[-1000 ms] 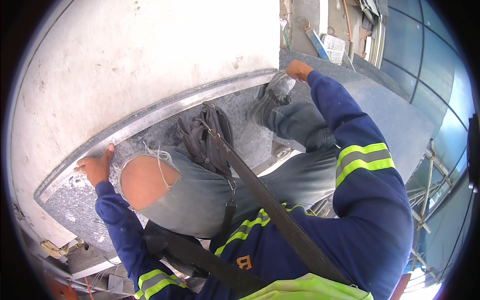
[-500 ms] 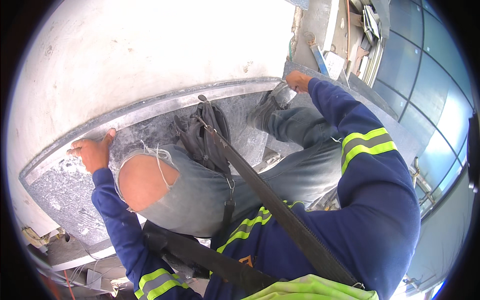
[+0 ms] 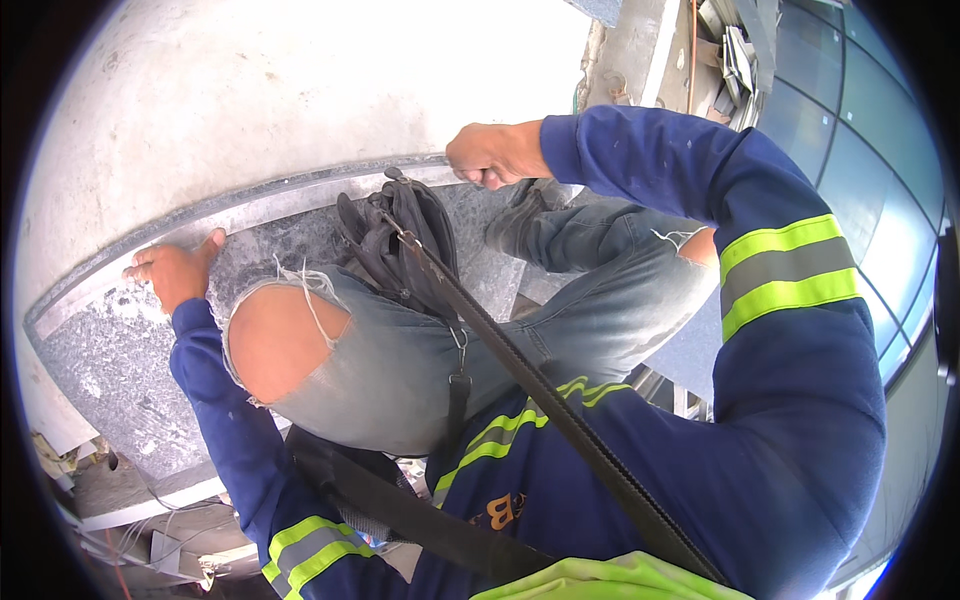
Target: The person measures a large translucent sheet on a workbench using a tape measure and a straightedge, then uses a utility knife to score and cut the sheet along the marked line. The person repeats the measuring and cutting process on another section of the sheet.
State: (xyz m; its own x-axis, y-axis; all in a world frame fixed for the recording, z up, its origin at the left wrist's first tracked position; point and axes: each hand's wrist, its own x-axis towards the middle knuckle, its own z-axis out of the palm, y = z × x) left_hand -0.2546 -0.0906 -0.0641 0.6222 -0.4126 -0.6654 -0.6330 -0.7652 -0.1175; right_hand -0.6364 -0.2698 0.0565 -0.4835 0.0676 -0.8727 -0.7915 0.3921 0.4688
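A long, pale, flat strip (image 3: 290, 197) lies along the foot of the white wall (image 3: 330, 80), on a speckled grey stone slab (image 3: 125, 370). My left hand (image 3: 175, 272) presses on the strip near its left end, thumb and fingers spread apart. Farther right, my right hand (image 3: 495, 155) is closed, its fingers curled down at the strip beside the wall. Whatever it may hold is hidden under the fingers. A dark grey bag (image 3: 410, 235) on a strap hangs between my hands, just below the strip.
My bent legs in torn jeans (image 3: 390, 390) fill the middle, with a shoe (image 3: 515, 225) resting on the slab. Stacked scrap pieces (image 3: 738, 65) stand at the far right, near glass panels (image 3: 870, 150). Loose wires (image 3: 150, 530) and debris lie at the lower left.
My right hand has slid left along the strip, from near its right end to close by the bag. The left hand stays on the strip.
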